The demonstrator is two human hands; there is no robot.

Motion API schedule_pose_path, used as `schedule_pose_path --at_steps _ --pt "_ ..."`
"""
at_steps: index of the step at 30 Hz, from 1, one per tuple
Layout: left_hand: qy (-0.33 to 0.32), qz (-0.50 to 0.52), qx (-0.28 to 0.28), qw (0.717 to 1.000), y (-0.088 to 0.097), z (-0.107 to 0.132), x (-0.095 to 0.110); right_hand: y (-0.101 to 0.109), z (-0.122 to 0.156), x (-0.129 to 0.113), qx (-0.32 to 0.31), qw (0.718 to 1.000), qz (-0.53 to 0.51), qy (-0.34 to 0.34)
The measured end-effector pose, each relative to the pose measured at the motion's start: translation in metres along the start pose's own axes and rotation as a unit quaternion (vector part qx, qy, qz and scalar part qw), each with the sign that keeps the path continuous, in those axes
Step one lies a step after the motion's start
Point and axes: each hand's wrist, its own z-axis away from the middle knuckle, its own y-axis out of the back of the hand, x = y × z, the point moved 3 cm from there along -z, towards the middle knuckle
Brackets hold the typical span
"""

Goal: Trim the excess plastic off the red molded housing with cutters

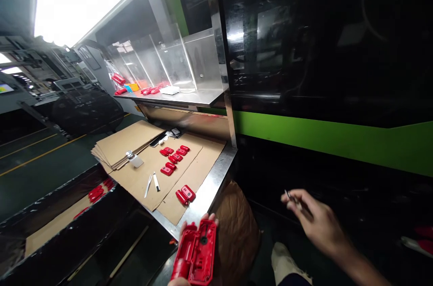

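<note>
My left hand (pixel 199 222) grips a red moulded plastic housing (pixel 196 254) at the bottom centre, its hollow inner side facing up; only the fingertips show above its top edge. My right hand (pixel 316 220) is out to the right over the dark floor, fingers pinched on a small thin metal tool (pixel 291 198). On the cardboard-covered steel table (pixel 216 173) lie several smaller red plastic parts (pixel 174 156), a pair of them (pixel 185 195) nearest my left hand, and two slim white-handled tools (pixel 152 183).
A small bottle (pixel 134 159) and a stack of cardboard sheets (pixel 125 144) sit at the table's left. A steel shelf (pixel 176 96) with clear dividers holds more red parts. A green-and-black machine (pixel 321 137) fills the right. A brown bag (pixel 237 232) hangs below the table corner.
</note>
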Motion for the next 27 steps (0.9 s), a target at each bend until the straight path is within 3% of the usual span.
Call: schedule_pose_path --at_steps 2,5,11,18,22,27 --pt "-0.005 0.022 0.004 1.0 -0.009 0.002 -0.002 0.011 -0.025 0.035 0.07 0.995 0.053 -0.043" --pt "-0.002 0.055 0.003 0.998 -0.022 0.005 -0.003 0.021 -0.04 0.069 0.074 0.989 0.078 -0.098" --pt "0.026 0.114 -0.008 0.993 -0.028 0.006 0.005 0.013 -0.007 0.101 0.0 0.985 0.095 -0.141" --pt "0.063 0.175 -0.043 0.982 -0.03 0.006 -0.001 -0.01 0.024 0.144 -0.154 0.964 0.117 -0.184" --pt "0.063 0.211 -0.062 0.973 -0.024 0.005 -0.007 -0.011 0.032 0.156 -0.206 0.946 0.108 -0.226" --pt "0.055 0.265 -0.109 0.957 -0.011 0.003 -0.005 -0.016 0.036 0.141 -0.207 0.949 0.089 -0.222"
